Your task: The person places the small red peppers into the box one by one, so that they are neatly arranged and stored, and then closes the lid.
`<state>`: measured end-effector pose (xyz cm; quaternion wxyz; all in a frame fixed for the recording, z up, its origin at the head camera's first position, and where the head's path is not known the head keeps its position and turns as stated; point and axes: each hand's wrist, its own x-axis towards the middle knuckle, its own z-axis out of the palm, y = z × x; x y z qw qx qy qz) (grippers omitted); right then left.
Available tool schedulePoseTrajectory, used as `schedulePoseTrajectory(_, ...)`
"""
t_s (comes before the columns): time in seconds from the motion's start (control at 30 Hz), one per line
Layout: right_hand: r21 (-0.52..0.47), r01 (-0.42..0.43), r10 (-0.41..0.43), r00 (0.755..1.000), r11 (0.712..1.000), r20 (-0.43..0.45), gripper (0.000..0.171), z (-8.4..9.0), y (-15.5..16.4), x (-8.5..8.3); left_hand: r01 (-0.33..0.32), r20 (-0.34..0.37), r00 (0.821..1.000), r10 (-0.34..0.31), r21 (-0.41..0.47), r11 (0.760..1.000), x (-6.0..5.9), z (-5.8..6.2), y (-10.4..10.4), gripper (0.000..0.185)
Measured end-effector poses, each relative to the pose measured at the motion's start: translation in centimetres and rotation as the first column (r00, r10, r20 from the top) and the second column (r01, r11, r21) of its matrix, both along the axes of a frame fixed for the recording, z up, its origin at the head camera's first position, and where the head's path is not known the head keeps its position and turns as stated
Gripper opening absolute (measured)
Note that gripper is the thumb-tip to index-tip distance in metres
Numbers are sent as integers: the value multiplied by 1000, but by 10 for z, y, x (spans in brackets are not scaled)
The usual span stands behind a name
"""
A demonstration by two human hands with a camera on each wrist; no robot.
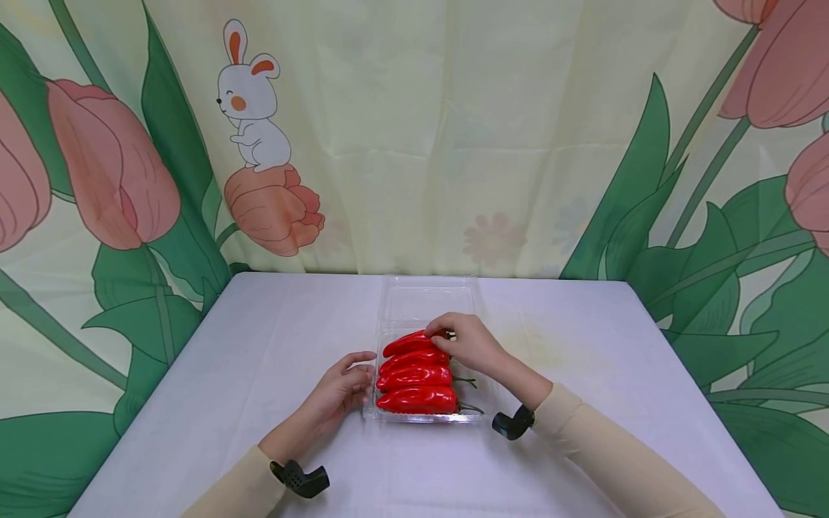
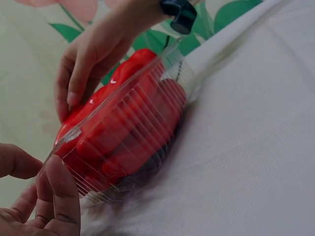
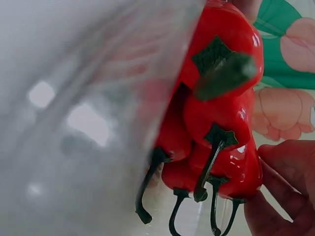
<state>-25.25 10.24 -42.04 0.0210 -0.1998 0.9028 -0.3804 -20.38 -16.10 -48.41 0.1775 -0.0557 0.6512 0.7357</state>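
Note:
Several glossy red peppers (image 1: 417, 400) with green stems lie side by side in a clear plastic box (image 1: 421, 419), more of them stacked beneath. Their stems point right, and in the right wrist view some stems (image 3: 211, 162) hang past the box. At the box's left wall is my left hand (image 1: 337, 392); its thumb and fingertips pinch the rim at a corner, as the left wrist view shows. My right hand (image 1: 469, 338) reaches over the far end of the row and holds the farthest red pepper (image 1: 403, 344) near its stem end, thumb and fingers on it.
The box's clear lid (image 1: 427, 302) stands folded open at the far side, near the table's back edge. A white cloth covers the table (image 1: 259, 338). Behind it hangs a curtain (image 1: 414, 144) printed with tulips and a rabbit. Each wrist wears a black camera (image 1: 514, 422).

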Motion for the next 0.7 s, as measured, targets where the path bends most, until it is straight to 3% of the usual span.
schedulePoseTrajectory(0.47,16,-52,52,998,999,-28,18,4,7,-1,39,-8,999,-39,2,999,2,3,-1,50)
schedulePoseTrajectory(0.6,36,10,-8,998,999,-62,17,4,15,-7,57,-12,998,-57,-7,998,-1,3,0,50)
schedulePoseTrajectory(0.7,46,112,-109,992,993,-70,18,2,27,-15,64,3,998,-64,-8,998,-4,3,-1,48)
